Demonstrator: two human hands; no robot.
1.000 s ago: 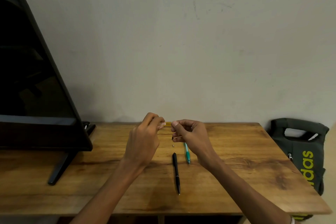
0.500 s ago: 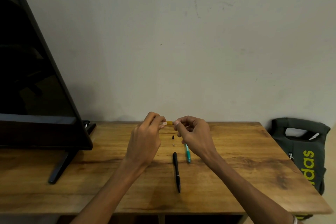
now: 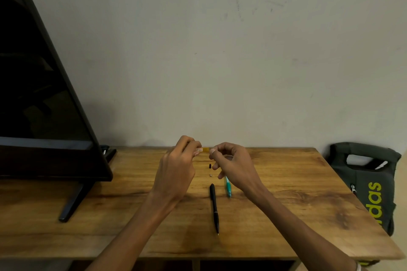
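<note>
Above the wooden table (image 3: 286, 193) my left hand (image 3: 176, 171) and my right hand (image 3: 235, 167) face each other. Between their fingertips is a short yellow pen barrel (image 3: 204, 149) with a white label; my left hand pinches one end and my right thumb and forefinger pinch the other. Below them, on the table, lie a small black cap piece (image 3: 210, 165) and a tiny pale part (image 3: 210, 175). A black pen (image 3: 214, 208) lies pointing toward me. A teal pen (image 3: 227, 188) lies beside it, partly hidden under my right hand.
A large dark screen (image 3: 39, 105) on a black stand (image 3: 70, 204) fills the left side of the table. A dark green bag (image 3: 370, 182) with yellow lettering stands off the table's right edge. A plain wall rises behind.
My right hand has shifted slightly right and up, its fingers opening a little around the yellow barrel's end. The left hand has barely moved.
</note>
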